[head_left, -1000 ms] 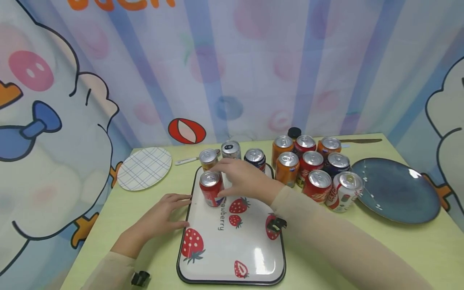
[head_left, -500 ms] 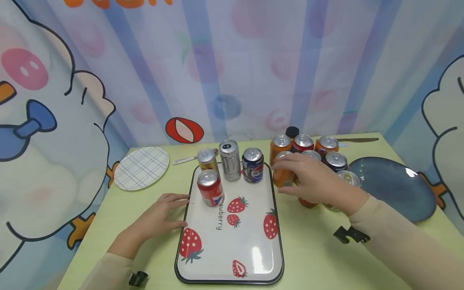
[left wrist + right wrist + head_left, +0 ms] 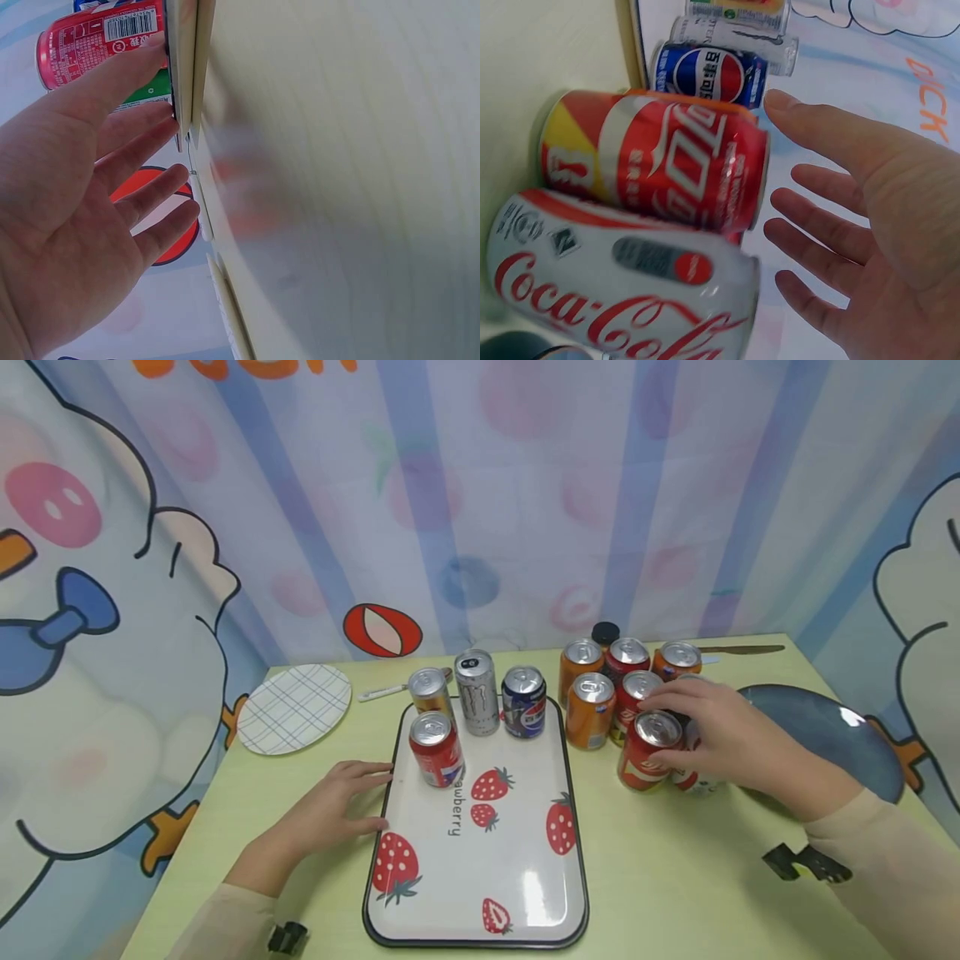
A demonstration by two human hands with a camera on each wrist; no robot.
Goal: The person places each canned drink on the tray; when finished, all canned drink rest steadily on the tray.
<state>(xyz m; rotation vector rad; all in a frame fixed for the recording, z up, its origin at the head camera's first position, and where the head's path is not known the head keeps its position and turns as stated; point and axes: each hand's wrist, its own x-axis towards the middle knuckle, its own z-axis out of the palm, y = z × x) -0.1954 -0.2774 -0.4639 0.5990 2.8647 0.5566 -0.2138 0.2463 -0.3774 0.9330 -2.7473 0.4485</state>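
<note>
My left hand has its fingers extended at the left rim of a white strawberry-print tray. On the tray's far part stand a red soda can, a gold can, a silver Monster-style can and a blue Pepsi can. My right hand reaches over the can group on the right, fingers spread beside a red Coca-Cola can. In the right wrist view a gap shows between the fingers and that can. A white Coca-Cola can stands next to it, partly hidden by the hand in the head view.
Several orange and red cans, including an orange can, stand close together right of the tray. A dark blue plate lies farther right. A checked plate is at far left. A knife lies at the back.
My right hand has left the red can on the tray, passed the orange can and moved right to the Coca-Cola cans. The left hand stays at the tray rim.
</note>
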